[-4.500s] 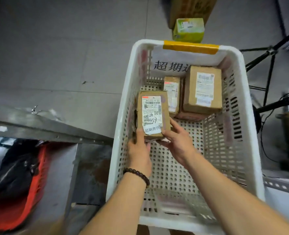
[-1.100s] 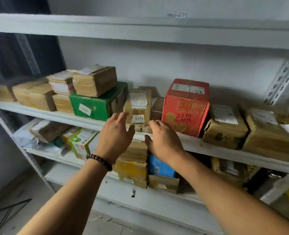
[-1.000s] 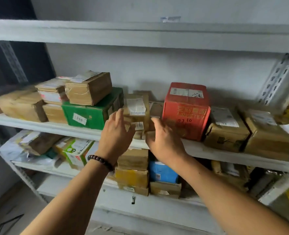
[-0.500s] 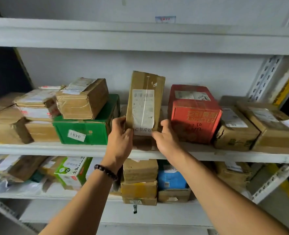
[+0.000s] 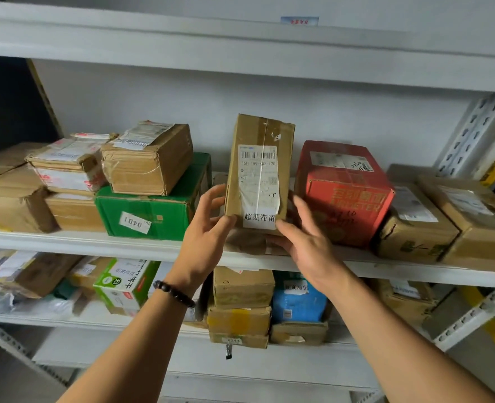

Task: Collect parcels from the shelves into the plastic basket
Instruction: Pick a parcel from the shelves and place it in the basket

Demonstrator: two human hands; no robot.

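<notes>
Brown cardboard parcel (image 5: pixel 259 173) with white label, held upright over the white metal shelf (image 5: pixel 66 242), between green carton (image 5: pixel 153 216) and red carton (image 5: pixel 345 196); our left hand (image 5: pixel 205 237) and right hand (image 5: pixel 307 245) grip its lower corners.

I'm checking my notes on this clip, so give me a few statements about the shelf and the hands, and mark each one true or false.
1. The left hand and the right hand hold the tall brown parcel upright in front of the shelf. True.
2. The red box stands left of the held parcel. False: it stands to its right.
3. A brown carton lies on top of the green box. True.
4. The left wrist is bare. False: it wears a dark beaded bracelet.
</notes>
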